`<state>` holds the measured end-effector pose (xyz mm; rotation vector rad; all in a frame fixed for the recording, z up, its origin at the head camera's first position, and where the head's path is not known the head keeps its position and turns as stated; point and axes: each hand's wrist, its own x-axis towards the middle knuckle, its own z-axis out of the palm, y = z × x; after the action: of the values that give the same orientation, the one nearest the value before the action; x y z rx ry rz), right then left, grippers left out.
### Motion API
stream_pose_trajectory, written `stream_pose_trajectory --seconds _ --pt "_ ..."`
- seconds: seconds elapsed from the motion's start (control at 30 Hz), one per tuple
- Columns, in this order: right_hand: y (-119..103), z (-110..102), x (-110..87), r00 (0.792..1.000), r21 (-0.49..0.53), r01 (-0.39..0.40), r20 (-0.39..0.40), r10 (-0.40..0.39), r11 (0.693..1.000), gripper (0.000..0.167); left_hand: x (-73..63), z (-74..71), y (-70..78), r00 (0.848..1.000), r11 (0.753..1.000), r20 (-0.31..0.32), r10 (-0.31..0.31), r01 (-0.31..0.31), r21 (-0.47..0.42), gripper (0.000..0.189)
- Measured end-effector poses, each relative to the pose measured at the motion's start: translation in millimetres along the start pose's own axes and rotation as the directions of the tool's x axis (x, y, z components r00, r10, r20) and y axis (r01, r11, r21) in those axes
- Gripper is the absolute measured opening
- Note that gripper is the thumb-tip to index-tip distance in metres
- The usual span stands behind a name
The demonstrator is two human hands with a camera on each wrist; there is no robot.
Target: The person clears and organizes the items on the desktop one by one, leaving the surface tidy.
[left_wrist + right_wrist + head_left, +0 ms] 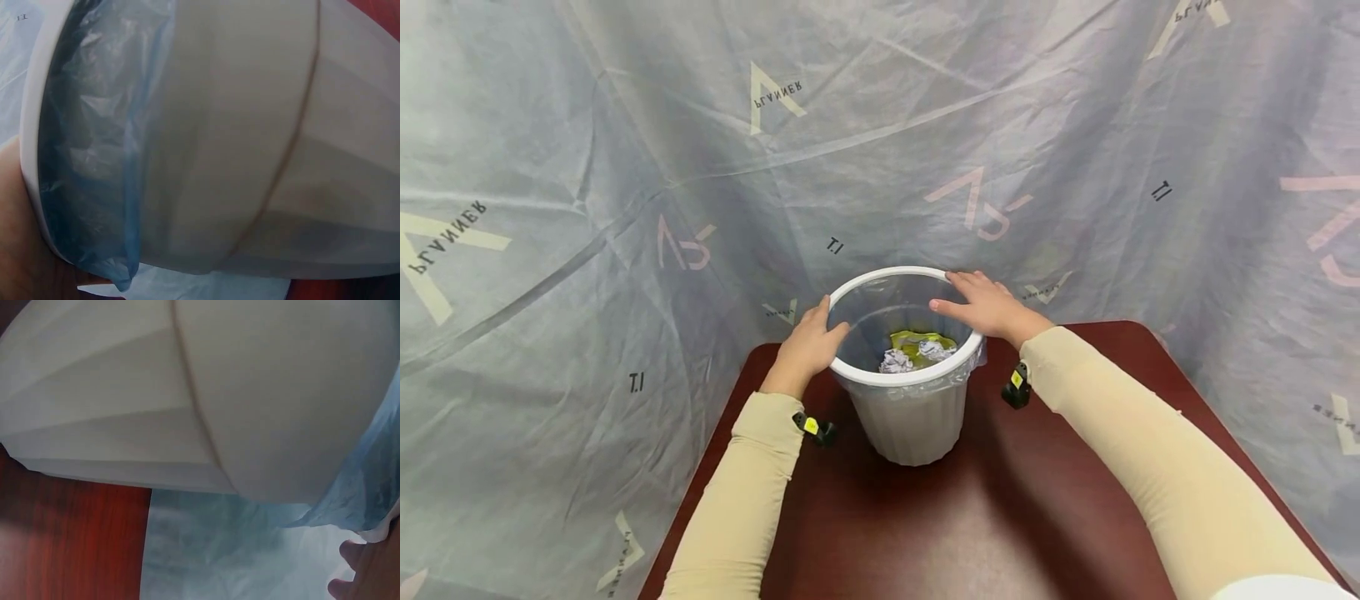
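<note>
A pale grey trash bin [910,425] with a white rim [895,379] stands upright on the table. A thin clear bag [106,125] lines it and folds out over its edge, looking bluish in both wrist views. Crumpled white paper [896,362] and a yellow-green wrapper [904,338] lie inside. My left hand [805,346] rests on the rim's left side, thumb toward the opening. On the right side lies my right hand [988,307], its thumb stretched over the opening and its fingers at the far rim. Fingertips [351,553] of that hand show past the bag in the right wrist view.
The dark red table [880,533] has rounded far corners. Grey printed sheeting [880,167] hangs behind it and along both sides, close to the table's edges. A small black camera is strapped to each wrist.
</note>
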<state>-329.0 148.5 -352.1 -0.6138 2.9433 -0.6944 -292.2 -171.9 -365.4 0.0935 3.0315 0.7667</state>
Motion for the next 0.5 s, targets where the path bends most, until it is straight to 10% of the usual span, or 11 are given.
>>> stream_pose_trajectory --seconds 0.5 --pt "35.5 -16.2 -0.3 0.994 -0.02 -0.101 -0.032 0.1 0.995 0.102 42.9 11.5 33.2 0.999 0.999 0.006 0.053 -0.053 0.013 0.076"
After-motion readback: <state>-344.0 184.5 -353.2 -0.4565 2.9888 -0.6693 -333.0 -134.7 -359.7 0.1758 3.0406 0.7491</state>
